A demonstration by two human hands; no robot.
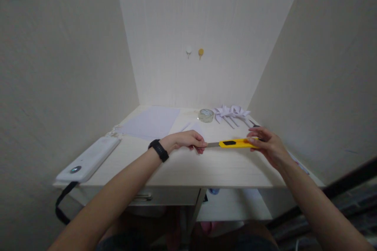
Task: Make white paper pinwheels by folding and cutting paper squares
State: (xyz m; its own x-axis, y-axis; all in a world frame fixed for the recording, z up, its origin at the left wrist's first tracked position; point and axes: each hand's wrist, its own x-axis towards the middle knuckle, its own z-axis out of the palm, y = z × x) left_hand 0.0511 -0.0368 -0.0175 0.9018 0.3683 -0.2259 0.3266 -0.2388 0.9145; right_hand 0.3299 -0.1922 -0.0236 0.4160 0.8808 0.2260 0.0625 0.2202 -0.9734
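Note:
My right hand is closed round the rear end of a yellow utility knife, held level just above the pale wooden desk. Its metal blade sticks out to the left. My left hand, with a black band on the wrist, has its fingers curled and pinched at the blade's tip. What the left fingers press on besides the blade is hidden.
A white sheet of paper lies at the back left. A roll of clear tape and several white paper pinwheels sit at the back right. A white device with a black strap rests on the left edge. Walls close in on three sides.

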